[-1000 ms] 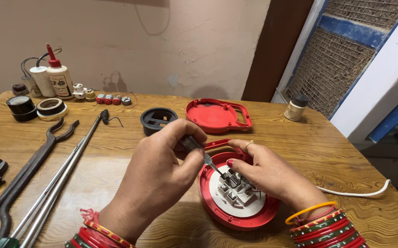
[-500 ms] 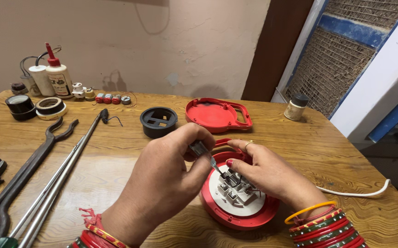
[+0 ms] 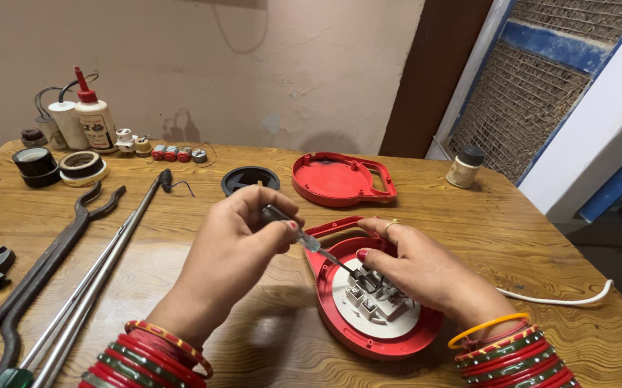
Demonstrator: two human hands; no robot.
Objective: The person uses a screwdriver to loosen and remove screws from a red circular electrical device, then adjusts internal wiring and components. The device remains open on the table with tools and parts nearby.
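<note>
We pinch a small screwdriver [image 3: 304, 237] in our left hand [image 3: 235, 248], tip angled toward four o'clock into the white socket block [image 3: 376, 302]; our right hand [image 3: 419, 269] lies loosely curled on the red base [image 3: 340, 323], steadying it on the worktop [image 3: 526, 237]

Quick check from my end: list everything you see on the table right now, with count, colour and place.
Round socket case: 1, red with white insert, front centre.
Screwdriver: 1, clear handle, tip on the insert.
Lid: 1, red, behind the case.
Round ring part: 1, black, left of the lid.
Small jar: 1, beige, dark cap, right rear.
Cable: 1, white, right edge.
Tape rolls: 2, black and tan, left rear.
Bottles: 2, white, rear left.
Tongs: 1, dark metal, left.
Rods: 2, steel, left.
Table: 1, wood.
Left hand: grip on the screwdriver.
Right hand: steadying the case.
</note>
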